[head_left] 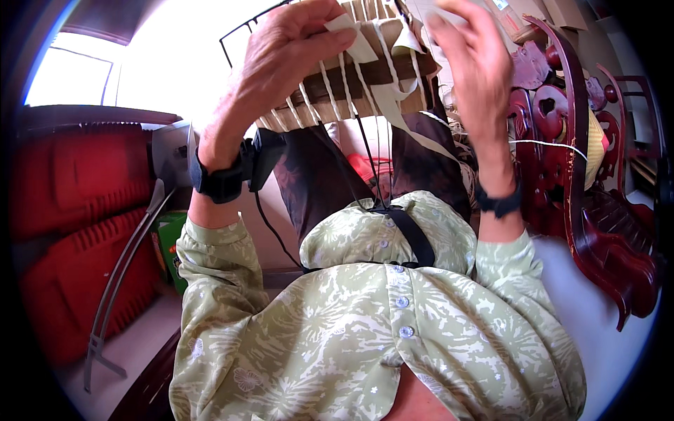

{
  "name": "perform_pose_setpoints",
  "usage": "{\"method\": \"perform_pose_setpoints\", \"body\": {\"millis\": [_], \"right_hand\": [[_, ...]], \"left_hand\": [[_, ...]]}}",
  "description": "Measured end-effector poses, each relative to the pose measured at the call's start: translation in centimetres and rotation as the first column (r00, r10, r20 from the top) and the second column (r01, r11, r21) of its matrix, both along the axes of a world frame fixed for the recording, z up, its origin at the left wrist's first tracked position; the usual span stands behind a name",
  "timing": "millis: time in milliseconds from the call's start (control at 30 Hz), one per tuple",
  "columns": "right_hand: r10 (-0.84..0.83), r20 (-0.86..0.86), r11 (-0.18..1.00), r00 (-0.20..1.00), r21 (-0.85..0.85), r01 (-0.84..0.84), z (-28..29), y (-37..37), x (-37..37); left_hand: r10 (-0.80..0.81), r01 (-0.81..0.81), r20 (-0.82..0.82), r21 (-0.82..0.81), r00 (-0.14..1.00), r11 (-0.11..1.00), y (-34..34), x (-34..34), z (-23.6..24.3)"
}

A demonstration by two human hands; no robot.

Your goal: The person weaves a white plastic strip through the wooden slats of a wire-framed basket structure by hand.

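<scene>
A woven panel (316,92) of beige and brown flat strips threaded through white cords lies across a thin black wire frame (223,43) above my knees. My left hand (291,59) is closed at its upper left, thumb and fingers pinching the end of a pale flat strip (361,45). Another pale strip (397,112) curls and hangs off the panel's right side, trailing down to the right. My right hand (484,77) is raised beside the panel's right edge, thumb and fingers apart, slightly blurred, with nothing seen in it. The panel's far end runs out of view.
Red plastic chairs or crates (84,182) are stacked at left, beside a grey metal stand (126,288) and a green box (168,245). Carved dark-red wooden furniture (576,154) stands at right, with a white cord (544,142) stretching toward it. Loose dried strips (456,133) lie by my right knee.
</scene>
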State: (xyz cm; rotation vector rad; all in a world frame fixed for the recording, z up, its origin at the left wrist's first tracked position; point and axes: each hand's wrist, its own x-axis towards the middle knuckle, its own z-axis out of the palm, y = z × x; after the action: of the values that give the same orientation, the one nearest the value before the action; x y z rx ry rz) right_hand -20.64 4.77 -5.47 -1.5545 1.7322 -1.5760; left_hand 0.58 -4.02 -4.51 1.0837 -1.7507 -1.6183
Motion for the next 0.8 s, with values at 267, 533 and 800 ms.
{"method": "perform_pose_setpoints", "body": {"millis": [267,533,800], "right_hand": [[-0.151,-0.430,0.988,0.890,-0.045,0.146,-5.1,9.0,3.5],[-0.102,-0.405,0.985,0.909,-0.170,0.035,-3.8,7.6,6.6],[-0.048,-0.448,0.989,0.893,-0.148,-0.021,-2.8,6.8,8.8]], "left_hand": [[0.051,-0.053,-0.026,-0.073,0.998,0.996,-0.6,-0.6,-0.5],[0.122,-0.116,0.020,-0.193,0.992,0.974,-1.0,-1.1,-1.3],[0.012,0.010,0.056,-0.378,0.998,0.926,-1.6,0.4,-0.8]]}}
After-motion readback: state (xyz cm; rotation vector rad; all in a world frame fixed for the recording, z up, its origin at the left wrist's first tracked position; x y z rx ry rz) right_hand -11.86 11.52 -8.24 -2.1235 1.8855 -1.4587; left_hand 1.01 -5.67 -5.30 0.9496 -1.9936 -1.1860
